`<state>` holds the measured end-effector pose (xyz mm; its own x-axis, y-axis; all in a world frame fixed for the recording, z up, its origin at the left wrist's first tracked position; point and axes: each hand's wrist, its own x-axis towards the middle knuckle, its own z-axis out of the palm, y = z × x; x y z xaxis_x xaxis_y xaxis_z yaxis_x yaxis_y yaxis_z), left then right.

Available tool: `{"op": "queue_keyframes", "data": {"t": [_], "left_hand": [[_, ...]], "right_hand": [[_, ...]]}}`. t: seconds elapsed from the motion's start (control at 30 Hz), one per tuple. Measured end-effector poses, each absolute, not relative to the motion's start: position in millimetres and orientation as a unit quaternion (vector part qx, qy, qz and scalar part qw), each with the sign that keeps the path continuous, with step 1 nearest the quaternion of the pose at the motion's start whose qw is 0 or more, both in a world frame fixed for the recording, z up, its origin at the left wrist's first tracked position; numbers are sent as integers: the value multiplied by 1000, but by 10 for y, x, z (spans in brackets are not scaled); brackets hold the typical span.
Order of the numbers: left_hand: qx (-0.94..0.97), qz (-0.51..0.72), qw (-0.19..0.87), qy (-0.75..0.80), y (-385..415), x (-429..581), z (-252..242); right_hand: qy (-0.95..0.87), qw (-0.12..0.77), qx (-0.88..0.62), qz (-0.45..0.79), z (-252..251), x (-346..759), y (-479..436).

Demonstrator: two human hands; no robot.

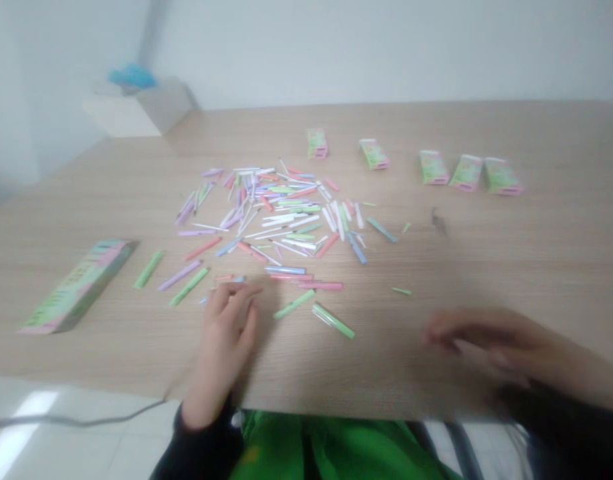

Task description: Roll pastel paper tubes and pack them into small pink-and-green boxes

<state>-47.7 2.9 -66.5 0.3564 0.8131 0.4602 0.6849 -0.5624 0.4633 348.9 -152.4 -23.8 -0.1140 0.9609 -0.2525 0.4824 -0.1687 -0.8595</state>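
Low over the table's near side is my left hand [229,327], its fingers bent and apart, with no object visible in it. Small pink and blue pieces [240,279] lie just beyond its fingertips. To its right are a green stick [294,305] and a green pen-like piece with a clear part [334,321]. A large spread of slim pastel and white pen-like parts [286,217] covers the table ahead. My right hand [486,337], blurred, hovers at the right with a gap between thumb and fingers. Nearest to it lies a short green piece [402,291].
A long green-and-pink box [79,287] lies at the left. Several small boxes of similar colours [434,167] stand along the far right. A white box [136,110] with something blue on top [132,77] sits back left. A cable [76,421] runs below the table edge.
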Motion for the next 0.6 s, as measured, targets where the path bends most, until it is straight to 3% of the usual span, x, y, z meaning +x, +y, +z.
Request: {"op": "queue_keyframes", "data": {"t": [0.13, 0.3, 0.6], "left_hand": [[813, 334, 101, 466, -15, -512, -676], [816, 327, 114, 464, -52, -538, -700], [832, 344, 92, 425, 45, -483, -697]], "right_hand": [[-611, 270, -717, 201, -395, 3428, -788], [-651, 236, -694, 197, -769, 3340, -682], [-666, 267, -691, 90, -833, 3268, -42]]}}
